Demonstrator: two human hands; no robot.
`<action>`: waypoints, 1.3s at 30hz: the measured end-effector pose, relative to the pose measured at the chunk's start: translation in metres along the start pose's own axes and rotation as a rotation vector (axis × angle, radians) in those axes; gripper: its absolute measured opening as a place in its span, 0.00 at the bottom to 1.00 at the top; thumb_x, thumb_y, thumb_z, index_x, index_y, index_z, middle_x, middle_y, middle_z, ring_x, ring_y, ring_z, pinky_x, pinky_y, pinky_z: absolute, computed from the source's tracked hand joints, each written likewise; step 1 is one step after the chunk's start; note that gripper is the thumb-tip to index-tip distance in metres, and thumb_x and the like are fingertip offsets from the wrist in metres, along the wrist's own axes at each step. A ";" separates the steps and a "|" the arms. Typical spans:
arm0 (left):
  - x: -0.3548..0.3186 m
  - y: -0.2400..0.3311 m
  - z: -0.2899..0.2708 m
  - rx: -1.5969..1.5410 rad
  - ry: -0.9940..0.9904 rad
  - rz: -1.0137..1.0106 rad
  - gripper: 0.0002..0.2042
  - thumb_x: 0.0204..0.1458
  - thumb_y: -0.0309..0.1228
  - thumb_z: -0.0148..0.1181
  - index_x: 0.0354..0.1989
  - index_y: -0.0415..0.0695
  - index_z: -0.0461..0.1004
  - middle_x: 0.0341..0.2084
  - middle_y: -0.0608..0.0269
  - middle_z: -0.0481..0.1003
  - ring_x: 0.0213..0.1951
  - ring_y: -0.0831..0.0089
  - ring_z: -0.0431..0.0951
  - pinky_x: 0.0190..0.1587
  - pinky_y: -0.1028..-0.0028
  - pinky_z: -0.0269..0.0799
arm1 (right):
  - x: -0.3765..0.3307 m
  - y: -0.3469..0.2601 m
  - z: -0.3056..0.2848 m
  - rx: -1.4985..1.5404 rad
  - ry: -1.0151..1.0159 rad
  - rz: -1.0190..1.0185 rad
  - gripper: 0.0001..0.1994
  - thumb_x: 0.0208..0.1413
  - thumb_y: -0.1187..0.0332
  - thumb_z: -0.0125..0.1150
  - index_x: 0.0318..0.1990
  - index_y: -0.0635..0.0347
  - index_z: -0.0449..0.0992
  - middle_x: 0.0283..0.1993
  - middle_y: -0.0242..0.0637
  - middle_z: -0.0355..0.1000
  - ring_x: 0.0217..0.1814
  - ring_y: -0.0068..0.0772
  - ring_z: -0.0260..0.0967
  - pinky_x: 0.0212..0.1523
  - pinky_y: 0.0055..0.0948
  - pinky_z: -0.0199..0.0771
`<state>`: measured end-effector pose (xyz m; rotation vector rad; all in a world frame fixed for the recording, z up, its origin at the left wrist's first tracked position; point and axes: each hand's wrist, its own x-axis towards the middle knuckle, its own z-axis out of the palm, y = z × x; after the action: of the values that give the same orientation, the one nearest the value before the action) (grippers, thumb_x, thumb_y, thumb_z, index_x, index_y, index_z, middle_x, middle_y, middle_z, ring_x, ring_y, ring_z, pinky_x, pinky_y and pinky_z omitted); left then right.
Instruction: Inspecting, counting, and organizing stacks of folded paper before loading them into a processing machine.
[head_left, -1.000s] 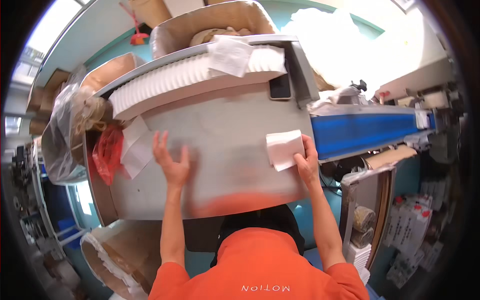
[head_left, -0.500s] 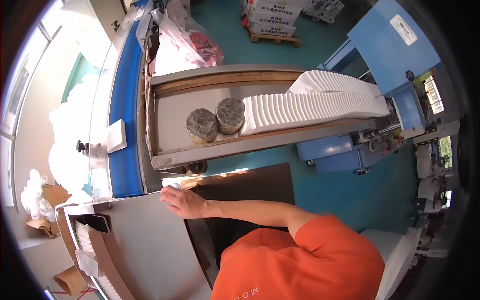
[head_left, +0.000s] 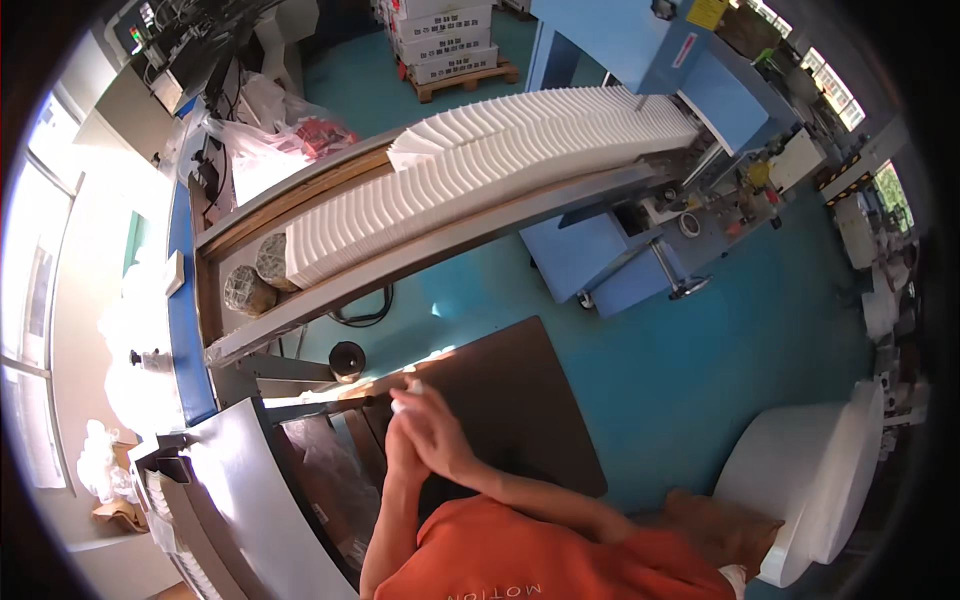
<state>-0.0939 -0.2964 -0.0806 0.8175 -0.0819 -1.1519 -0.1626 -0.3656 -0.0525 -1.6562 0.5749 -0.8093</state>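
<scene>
My two hands meet in front of my chest, above the dark floor mat. My right hand [head_left: 440, 433] lies over my left hand [head_left: 401, 446], its fingers bent round the other hand's fingers. A small white bit [head_left: 399, 402] shows at the fingertips; what it is I cannot make out. The left fingers are mostly hidden. Beyond the hands, a long row of white folded sheets [head_left: 440, 182] stands in a wooden-edged trough [head_left: 400, 247]. Two round taped weights [head_left: 250, 291] rest at the row's left end.
A blue conveyor belt [head_left: 190, 340] carries a small white stack [head_left: 175, 272] at the left. A grey table [head_left: 235, 490] is beside me. The blue machine [head_left: 600, 250] stands at the right, a large white roll [head_left: 800, 480] lower right. Boxes [head_left: 445, 45] sit on a pallet behind.
The view has swung right. My right hand has left the table's edge by the belt and come together with my left hand, which is now in sight.
</scene>
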 end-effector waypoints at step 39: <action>0.222 0.387 -0.041 1.442 0.549 0.468 0.41 0.32 0.37 0.77 0.59 0.46 0.63 0.47 0.51 0.72 0.49 0.60 0.74 0.51 0.64 0.72 | 0.483 0.013 -0.091 -0.890 -0.689 -0.254 0.03 0.52 0.75 0.57 0.33 0.62 0.76 0.31 0.44 0.76 0.39 0.48 0.71 0.43 0.44 0.71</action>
<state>0.3217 -0.3984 0.0507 2.2030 -0.6547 -0.2282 0.0787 -0.7828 0.0455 -2.6914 0.2222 -0.0679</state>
